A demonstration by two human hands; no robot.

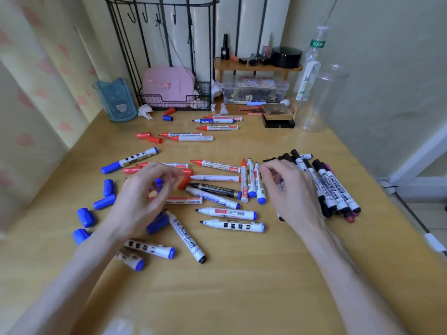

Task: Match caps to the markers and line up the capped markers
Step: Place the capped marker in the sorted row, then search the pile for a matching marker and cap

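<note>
While both hands hover over the light wooden table [242, 274], neither grip can be confirmed. The left hand [142, 192] has its fingers curled, their tips just beside a red plastic cap [183, 183]; contact cannot be told. The right hand [287, 189] is curled over the near edge of a heap of black-capped white markers [338, 189], its grasp hidden. Uncapped white-barrelled markers [217, 178] lie scattered between the hands. Loose blue plastic caps [85, 216] lie left of the left hand.
</note>
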